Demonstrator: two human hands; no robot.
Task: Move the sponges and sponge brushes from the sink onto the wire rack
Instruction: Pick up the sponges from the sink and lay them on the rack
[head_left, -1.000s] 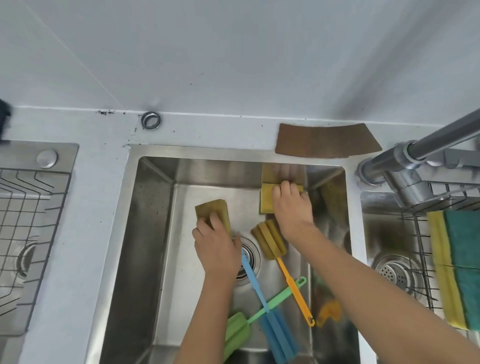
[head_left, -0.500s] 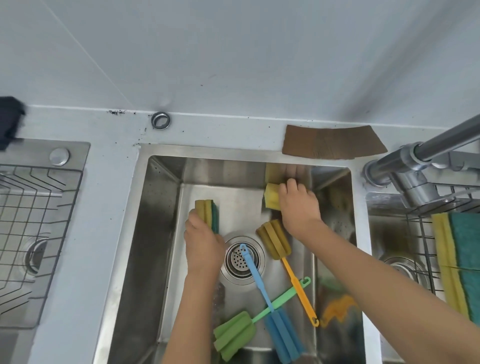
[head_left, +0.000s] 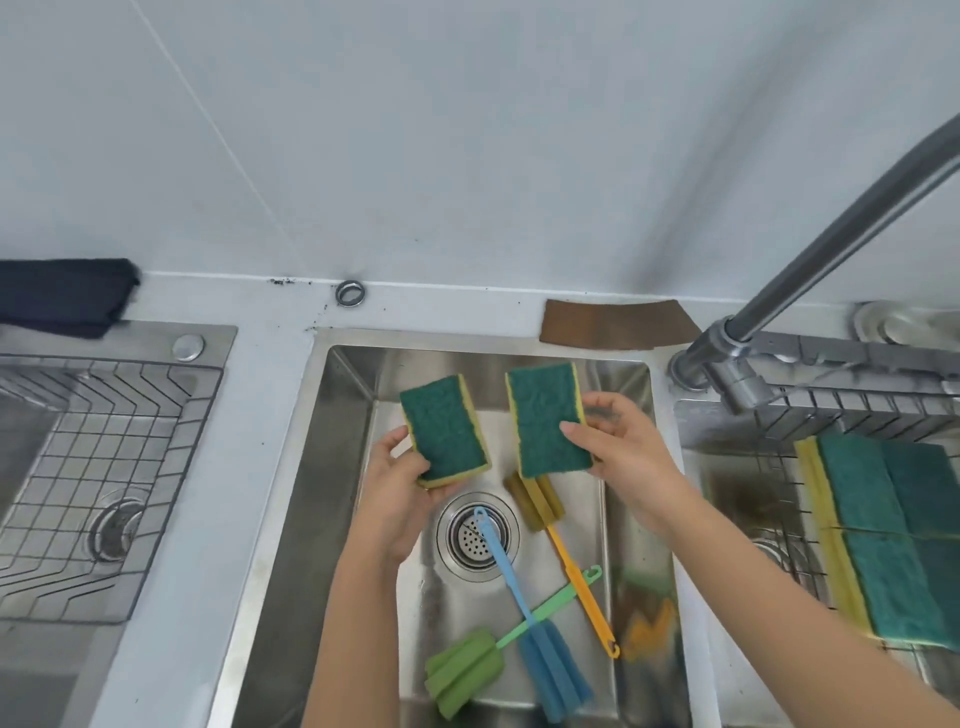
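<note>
The left hand (head_left: 402, 483) grasps a sponge (head_left: 444, 430) from below, green scouring side up and yellow foam showing along its edges, held above the middle sink (head_left: 343, 467) left of centre in the frame. The right hand (head_left: 623, 447) grips a second sponge (head_left: 548, 418) by its right edge, thumb across the green face, just right of the first one; the two sponges are near each other but apart. Below them on the sink floor lie three sponge brushes: a yellow-brown one with an orange handle (head_left: 566, 551) running down to the right, a blue one (head_left: 524, 608) whose handle tip rests over the drain (head_left: 467, 540), and a green one (head_left: 483, 665) whose handle crosses the blue one's. At the right edge of the frame, more green and yellow sponges (head_left: 893, 535) lie side by side on the wire rack (head_left: 789, 421) over the right-hand sink. A steel tap (head_left: 831, 239) rises from between the two sinks toward the upper right. A brown pad (head_left: 613, 325) lies on the counter behind the middle sink. At far left a wire grid (head_left: 104, 457) sits in another sink, with a dark cloth (head_left: 62, 293) above it.
</note>
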